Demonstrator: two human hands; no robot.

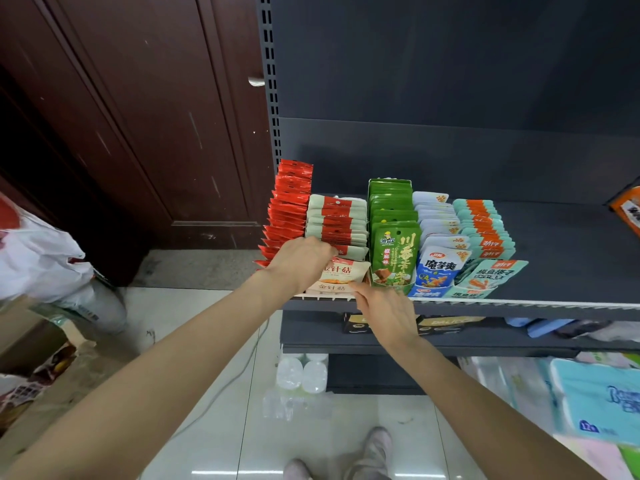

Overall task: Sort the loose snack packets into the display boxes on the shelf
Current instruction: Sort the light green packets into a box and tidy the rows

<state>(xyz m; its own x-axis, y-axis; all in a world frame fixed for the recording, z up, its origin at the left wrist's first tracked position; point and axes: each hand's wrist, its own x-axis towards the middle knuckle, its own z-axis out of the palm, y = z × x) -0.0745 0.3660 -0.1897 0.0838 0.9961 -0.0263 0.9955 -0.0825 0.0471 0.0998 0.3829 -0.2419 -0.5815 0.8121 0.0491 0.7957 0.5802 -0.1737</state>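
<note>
Five rows of snack packets stand on the dark shelf [554, 244]: red packets [289, 206], cream-and-red packets [337, 220], green packets [393, 216], blue-and-white packets [438, 247] and teal-and-orange packets [485, 226]. My left hand [299, 263] reaches into the front of the cream-and-red row, fingers curled over the packets there. The cream display box front [337, 277] is just below it. My right hand [384, 313] rests with straight fingers against the box's lower right corner at the shelf edge.
A brown wooden door [138, 133] stands to the left of the shelf upright [270, 98]. White plastic bags [38, 258] and cardboard lie on the floor at left. Lower shelves hold tissue packs [595, 400] and bottles [301, 375]. An orange box [627, 209] sits at far right.
</note>
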